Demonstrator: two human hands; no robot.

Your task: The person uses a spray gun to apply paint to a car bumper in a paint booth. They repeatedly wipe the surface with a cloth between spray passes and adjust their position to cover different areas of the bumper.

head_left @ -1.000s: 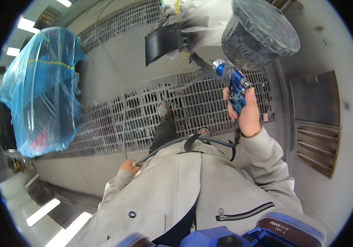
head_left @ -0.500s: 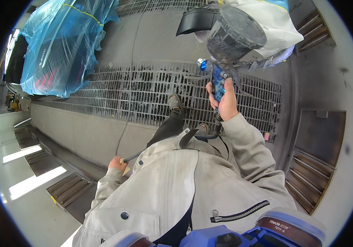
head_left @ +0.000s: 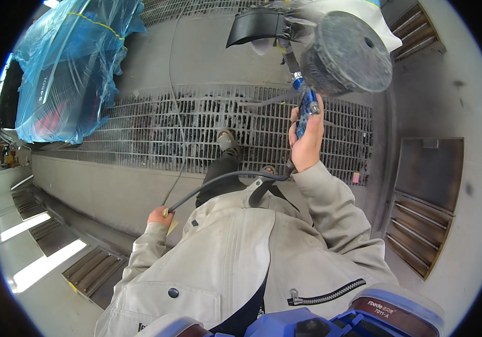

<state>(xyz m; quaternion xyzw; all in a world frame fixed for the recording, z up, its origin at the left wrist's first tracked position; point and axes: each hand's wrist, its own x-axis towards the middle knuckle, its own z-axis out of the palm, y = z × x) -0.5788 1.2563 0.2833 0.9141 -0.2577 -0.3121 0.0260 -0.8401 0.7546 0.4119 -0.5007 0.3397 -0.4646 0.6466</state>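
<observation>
My right hand (head_left: 309, 141) is wrapped round the grip of a blue paint spray gun (head_left: 305, 106), held out in front of me above the floor grating. On the gun sits a large, paint-stained dark cup (head_left: 353, 53), tilted so its round lid faces up. A grey air hose (head_left: 218, 178) rises from below the gun and arcs across my waist. At my left side, my left hand (head_left: 159, 215) is closed on that hose, with a small pale yellow piece (head_left: 172, 226) beside the fingers. Beyond the gun is a black curved panel (head_left: 257, 27), partly hidden by the cup.
A car (head_left: 55, 90) wrapped in blue plastic film stands at the far left. Metal grating (head_left: 162, 121) crosses the floor under my feet, with a thin line (head_left: 180, 112) lying over it. White covering (head_left: 390, 33) hangs beyond the cup. Louvred vents (head_left: 421, 236) line the right wall.
The spray gun has tipped, so the cup leans right and shows more of its lid. More of the hose now arcs across my waist. The surroundings have shifted slightly left in view.
</observation>
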